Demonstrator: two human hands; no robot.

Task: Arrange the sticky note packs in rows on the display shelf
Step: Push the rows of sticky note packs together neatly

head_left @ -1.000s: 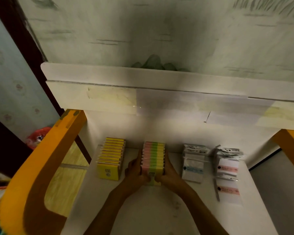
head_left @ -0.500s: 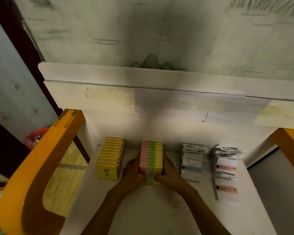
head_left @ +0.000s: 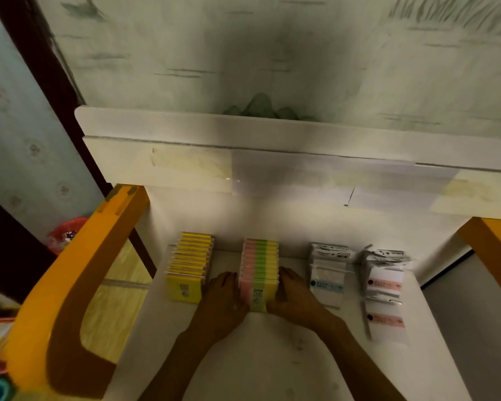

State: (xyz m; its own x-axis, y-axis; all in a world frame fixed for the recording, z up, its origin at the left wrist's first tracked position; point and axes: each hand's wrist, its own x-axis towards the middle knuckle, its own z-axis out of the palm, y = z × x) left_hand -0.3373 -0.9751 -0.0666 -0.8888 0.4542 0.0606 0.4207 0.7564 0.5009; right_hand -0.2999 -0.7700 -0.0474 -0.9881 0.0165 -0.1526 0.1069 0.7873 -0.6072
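In the head view, much is lying in dim light and soft blur. The white display shelf (head_left: 272,357) is running off the bottom edge, and an upper board is hanging over its back, hiding where the rows end.

The pink, green and yellow striped row of packs (head_left: 259,269) is standing in the middle of the shelf, its front pack showing "2209"; the smaller print beneath is too blurred to read. The left hand (head_left: 223,296) is pressing against the row's left side and the right hand (head_left: 294,293) against its right side. The fingers on each grip are lying along the packs, fairly straight, with the thumbs meeting at the front pack's lower edge; whether they are pinching it is hard to tell.

Left of it the yellow row (head_left: 190,267) is standing apart, its front reading "2207". To the right the blue-labelled packs (head_left: 327,273) and the pink-labelled packs (head_left: 385,287) are lying looser, their printing illegible. Both forearms are cut off below.
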